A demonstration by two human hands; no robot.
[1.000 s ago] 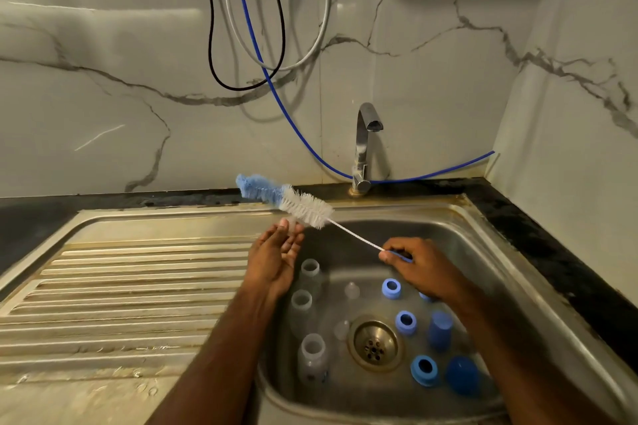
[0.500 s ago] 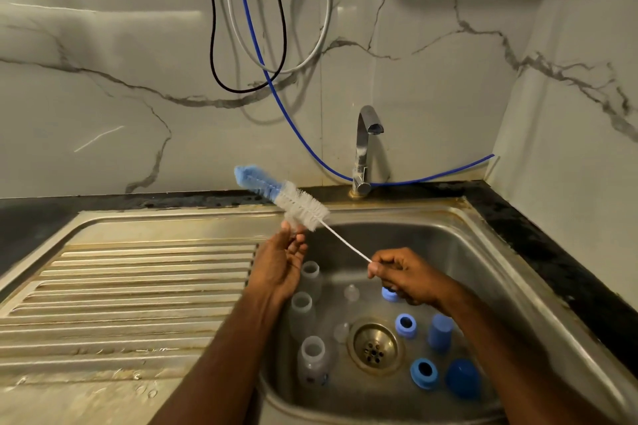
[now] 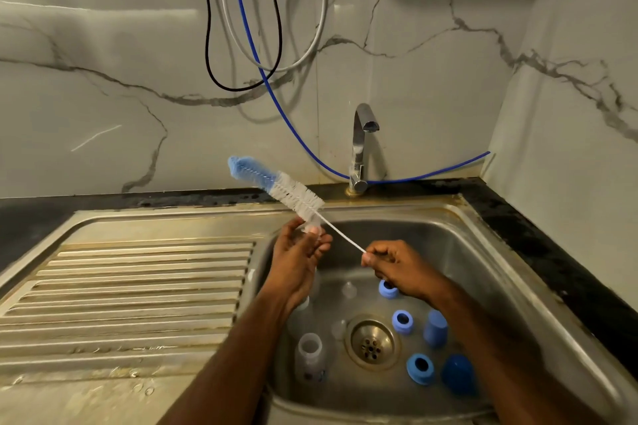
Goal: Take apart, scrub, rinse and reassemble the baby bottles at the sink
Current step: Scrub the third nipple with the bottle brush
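Observation:
My right hand (image 3: 392, 264) grips the wire handle of a bottle brush (image 3: 278, 185) with white bristles and a blue tip, held slanted up to the left over the sink (image 3: 490, 252). Just under the bristles, my left hand (image 3: 298, 260) pinches a small clear piece (image 3: 311, 230), seemingly a teat. In the basin stand a clear bottle (image 3: 310, 354), three blue rings (image 3: 402, 321), two blue caps (image 3: 435, 328) and loose clear teats (image 3: 348, 290). My left arm partly hides a second bottle (image 3: 305, 312).
The faucet (image 3: 360, 148) stands at the back of the basin, with no water running. The drain (image 3: 371, 342) is in the basin's middle. A ribbed steel drainboard (image 3: 138, 286) lies to the left. Black, white and blue cables (image 3: 241, 28) hang on the marble wall.
Both hands have risen and drawn a little left. The brush went up with them. My left fingers have curled from straight into a pinch on the clear piece.

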